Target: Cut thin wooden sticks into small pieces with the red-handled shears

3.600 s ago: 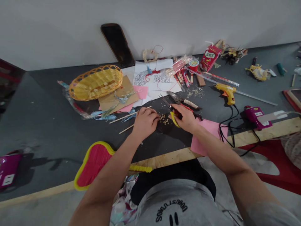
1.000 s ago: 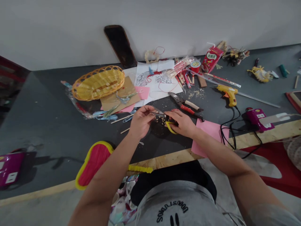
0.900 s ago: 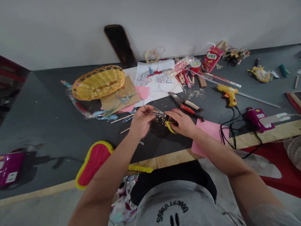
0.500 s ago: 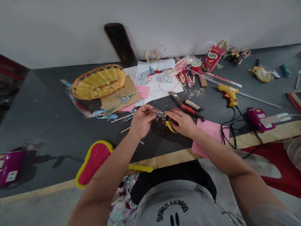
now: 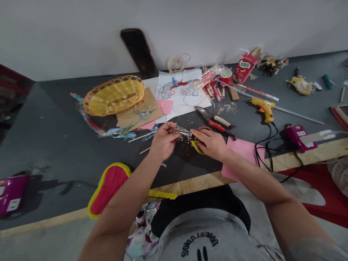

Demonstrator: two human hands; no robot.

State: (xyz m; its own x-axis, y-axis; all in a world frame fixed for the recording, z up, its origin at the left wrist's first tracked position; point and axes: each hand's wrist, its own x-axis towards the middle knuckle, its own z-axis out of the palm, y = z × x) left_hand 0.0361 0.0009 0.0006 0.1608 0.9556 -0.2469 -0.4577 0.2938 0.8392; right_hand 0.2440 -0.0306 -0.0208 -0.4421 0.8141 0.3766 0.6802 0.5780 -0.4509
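My right hand (image 5: 210, 143) is closed around the handles of a pair of scissors (image 5: 185, 132), one handle loop yellow and the other looking red. The blades point left, slightly apart, and reach my left hand (image 5: 164, 140). Its thumb and fingers are pinched together at the blade tips, on something too small to make out. Small pale cut bits lie on the dark table just below the blades. Two thin wooden sticks (image 5: 141, 136) rest left of my left hand. Pliers-like cutters (image 5: 208, 117) with red and white grips lie beyond my right hand.
A yellow woven basket (image 5: 114, 96) stands back left. Patterned paper (image 5: 176, 103) lies behind my hands. At right are a yellow glue gun (image 5: 263, 108), its black cord, a purple power block (image 5: 300, 137) and pink paper (image 5: 250, 154). A red-and-yellow padded piece (image 5: 111, 186) sits by the front edge.
The scissors' blades have shifted very slightly in angle between my hands. Both hands otherwise stay in nearly the same place.
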